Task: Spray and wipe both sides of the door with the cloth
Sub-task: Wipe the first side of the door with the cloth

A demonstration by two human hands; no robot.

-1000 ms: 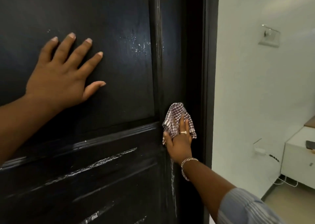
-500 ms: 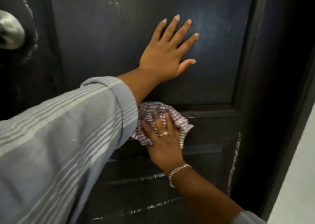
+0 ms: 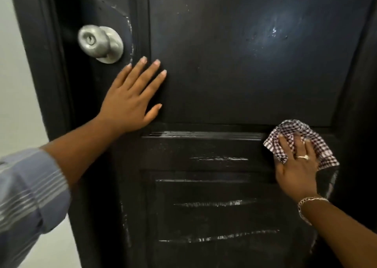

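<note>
The door (image 3: 234, 73) fills almost the whole view: dark, with a flat upper panel and a moulded rail and lower panel under it. Thin wet streaks lie across the rail and the lower panel, and a shiny wet patch sits high on the upper panel at the right. To do this step well, I think the strokes should be long and should overlap, going along the grooves of the moulding, because there the liquid collects.

The left hand (image 3: 130, 102) lies flat on the upper panel with straight, spread fingers and holds nothing; it only presses on the wood. This support is good, since a door on hinges would probably swing away under the wiping.

The cloth (image 3: 293, 133), checked and crumpled, is at the right end of the rail, near the hinge-side frame. The right hand (image 3: 295, 165) presses it against the door with fingers spread over it, lightly bent. A flatter cloth would take more liquid.

The knob (image 3: 100, 43) is just above the left hand; its rim also needs wiping.
</note>
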